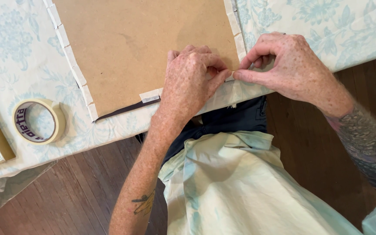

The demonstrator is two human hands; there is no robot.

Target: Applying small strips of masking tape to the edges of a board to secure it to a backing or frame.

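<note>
Hands (188, 80) (290, 65), two; tape roll (39, 121), one

Your plain brown fibreboard panel (140, 48) is edged with cream strips of masking tape (72, 65); a dark, perhaps black, rim (127, 109) shows beneath. Your worktop's pale cloth (5, 56) carries a light blue floral print. The cream round tape roll (39, 121) has purple lettering inside.

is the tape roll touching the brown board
Apart. The head view shows the tape roll lying left of the brown board, with patterned cloth between them.
</note>
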